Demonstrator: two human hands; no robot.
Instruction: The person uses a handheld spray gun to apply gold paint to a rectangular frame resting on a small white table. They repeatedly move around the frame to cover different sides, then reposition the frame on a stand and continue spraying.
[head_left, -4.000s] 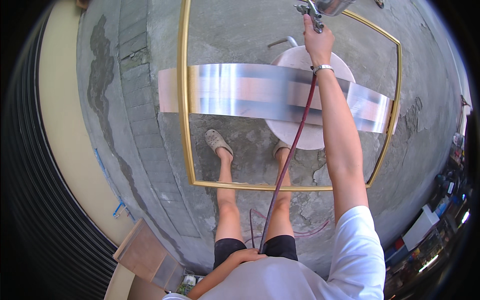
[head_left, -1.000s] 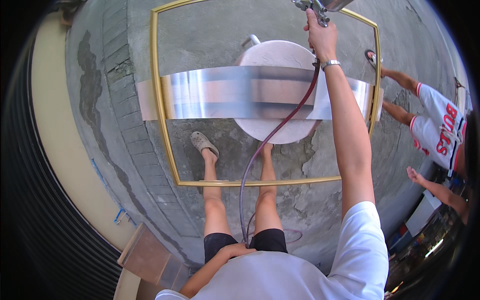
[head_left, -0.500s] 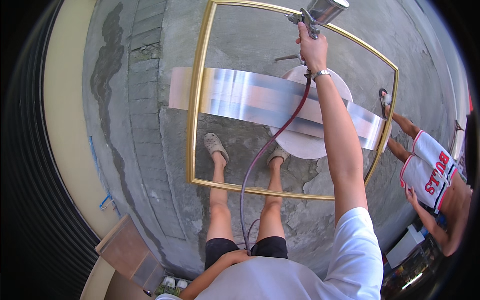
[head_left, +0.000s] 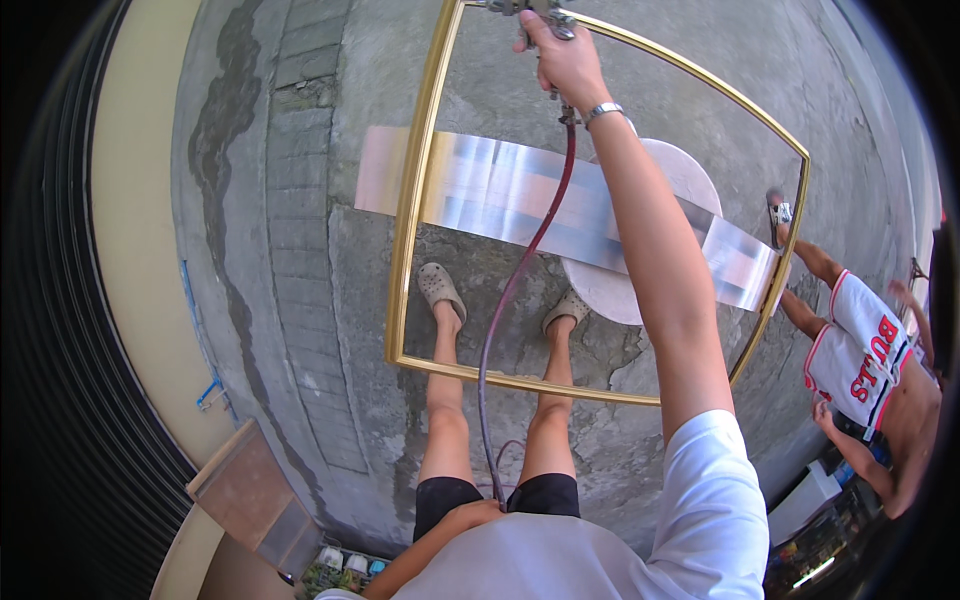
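Observation:
In my right hand, fingers wrapped round its grip, is a metal spray gun, partly cut off by the top edge. A dark red air hose hangs from the gun's handle down to my lap. There my left hand is closed on the hose, its fingertips partly hidden. Below the spray gun lies a large gold rectangular frame, resting across a long shiny metal strip. A round pale board or stool top supports the strip, partly covered by my right arm.
Another person in white shorts is at the right, one sandalled foot near the frame's corner. A brown panel leans at the lower left by a cream wall. The concrete floor has a dark wet streak.
My right hand has swung the spray gun to the left and farther out along the frame's far side, drawing the hose left. My left hand stays at my lap.

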